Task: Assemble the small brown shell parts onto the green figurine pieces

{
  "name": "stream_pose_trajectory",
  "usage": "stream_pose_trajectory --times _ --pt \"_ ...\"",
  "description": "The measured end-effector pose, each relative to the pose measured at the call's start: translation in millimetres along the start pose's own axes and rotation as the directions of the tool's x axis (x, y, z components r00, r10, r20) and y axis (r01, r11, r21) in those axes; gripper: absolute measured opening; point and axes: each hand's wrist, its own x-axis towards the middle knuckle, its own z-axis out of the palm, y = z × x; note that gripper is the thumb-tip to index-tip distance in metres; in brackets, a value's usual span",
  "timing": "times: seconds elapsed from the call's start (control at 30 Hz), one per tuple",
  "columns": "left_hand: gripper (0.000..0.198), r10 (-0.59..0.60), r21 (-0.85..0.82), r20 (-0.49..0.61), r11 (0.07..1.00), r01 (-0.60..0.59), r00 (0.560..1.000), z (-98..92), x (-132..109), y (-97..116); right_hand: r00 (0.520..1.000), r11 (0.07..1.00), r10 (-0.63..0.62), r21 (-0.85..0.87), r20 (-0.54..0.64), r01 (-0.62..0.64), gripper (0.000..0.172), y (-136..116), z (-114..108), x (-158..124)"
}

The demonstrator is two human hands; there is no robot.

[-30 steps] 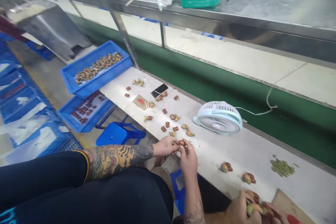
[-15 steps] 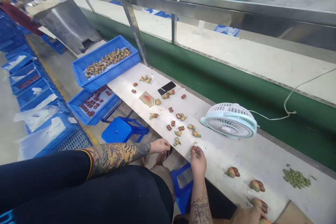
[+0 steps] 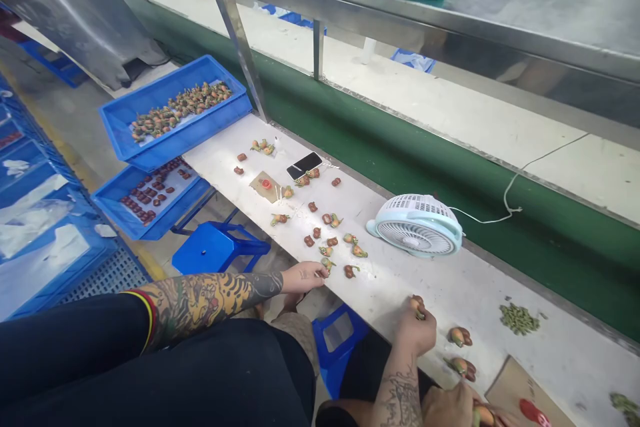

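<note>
Your right grip (image 3: 416, 330) is pressed together, pinching a small brown-green piece (image 3: 418, 307) just above the white worktop (image 3: 450, 290). Your left grip (image 3: 303, 277) sits curled at the edge, near scattered pieces (image 3: 333, 241); can't tell if it holds anything. Another person's hand (image 3: 447, 407) shows bottom right.

From where I'm standing, I can't read a word, number or brand on anything here; the only marking, a red patch (image 3: 10, 140) on the blue plastic crate (image 3: 30, 163) at the far left, is too blurred to make out.
</note>
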Motion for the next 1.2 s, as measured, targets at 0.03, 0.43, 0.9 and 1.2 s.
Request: stream_pose_trajectory --times 0.03,0.43,0.9,1.2 --pt "0.022 0.033 0.002 -0.001 0.999 -0.033 0.999 1.0 -1 8 0.997 0.999 0.003 0.041 0.073 -0.006 0.067 -4 23 3" --pt "0.034 0.259 -0.041 0.081 0.966 -0.256 0.963 -16.5 14 88 0.741 0.882 -0.075 0.391 0.667 -0.262 0.044 -39 175 -15" --pt "0.021 -0.091 -0.36 -0.16 0.933 0.028 0.983 -35.0 56 40 0.965 0.936 0.027 0.332 0.261 -0.115 0.061 4 180 23" --pt "0.026 -0.271 -0.54 -0.09 0.822 0.182 0.958 3.9 72 36 0.994 0.995 0.053 -0.084 -0.09 -0.061 0.037 39 157 66"
